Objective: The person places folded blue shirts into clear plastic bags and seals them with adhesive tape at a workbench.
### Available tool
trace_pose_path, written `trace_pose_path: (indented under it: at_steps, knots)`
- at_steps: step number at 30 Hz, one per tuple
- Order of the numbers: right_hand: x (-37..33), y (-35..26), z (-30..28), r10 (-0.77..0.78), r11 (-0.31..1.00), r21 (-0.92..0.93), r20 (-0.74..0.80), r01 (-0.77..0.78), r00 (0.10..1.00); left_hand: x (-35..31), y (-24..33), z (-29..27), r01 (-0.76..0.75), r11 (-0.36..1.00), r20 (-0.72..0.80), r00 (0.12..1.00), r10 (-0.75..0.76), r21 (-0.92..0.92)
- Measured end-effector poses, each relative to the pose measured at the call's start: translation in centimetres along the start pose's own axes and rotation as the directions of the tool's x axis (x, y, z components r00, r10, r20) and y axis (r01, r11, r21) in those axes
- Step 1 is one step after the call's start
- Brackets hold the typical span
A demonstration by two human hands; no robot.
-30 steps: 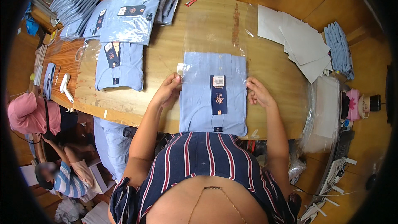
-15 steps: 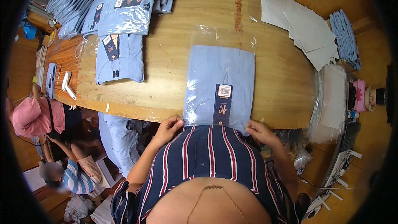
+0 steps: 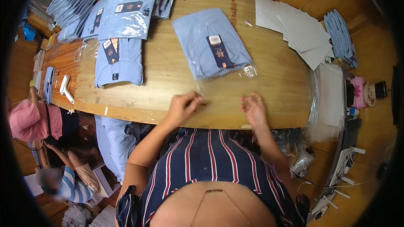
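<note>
A folded light-blue shirt in a clear plastic bag (image 3: 202, 56) lies at a slant on the table, with a long dark tag (image 3: 219, 51) on top. Its near edge is beyond both hands, though a clear flap seems to reach toward them. My left hand (image 3: 183, 108) is over the near side of the table, its fingers loosely bent and nothing visible in them. To the right, my right hand (image 3: 254, 111) has its fingers apart and holds nothing. Both hands look separate from the shirt.
Bagged blue shirts (image 3: 126, 14) are piled at the far left, with an unbagged folded shirt (image 3: 120, 65) before them. White sheets (image 3: 301, 33) lie at the far right. A white handheld scanner (image 3: 65, 88) rests at the left. Two other people (image 3: 31, 120) are beyond the table's left end.
The bagged shirt has moved away from my body and turned aslant. My hands have let go of its near corners and come forward over the table, closer together.
</note>
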State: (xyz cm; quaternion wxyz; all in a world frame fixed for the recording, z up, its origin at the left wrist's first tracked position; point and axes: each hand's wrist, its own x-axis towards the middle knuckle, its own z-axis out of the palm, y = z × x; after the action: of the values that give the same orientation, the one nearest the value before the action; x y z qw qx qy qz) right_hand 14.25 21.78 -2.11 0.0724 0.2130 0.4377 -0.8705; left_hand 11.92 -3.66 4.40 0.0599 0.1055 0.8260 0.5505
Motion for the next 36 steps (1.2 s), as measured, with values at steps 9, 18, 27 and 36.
trace_pose_path:
  at_steps: [9,18,27,36]
  knots:
    - [-4.2,-0.5,-0.7,-0.282,-0.490,-0.677,0.719,0.550,0.635,-1.2,3.1,3.9,-0.438,0.884,0.436,0.836,0.333,0.165]
    - [-2.4,-3.0,0.2,-0.046,-0.452,-0.554,0.797,0.699,0.602,6.4,-1.5,2.3,-0.301,0.644,0.183,0.952,0.244,0.703]
    - [-1.7,-2.7,0.4,0.035,-0.554,-0.446,0.831,0.703,0.555,6.0,-2.2,2.8,-0.340,0.513,0.218,0.934,0.283,0.788]
    - [-2.9,-1.7,-2.2,0.026,-0.513,-0.464,0.833,0.722,0.553,6.1,-2.3,2.6,-0.320,0.568,0.190,0.942,0.277,0.758]
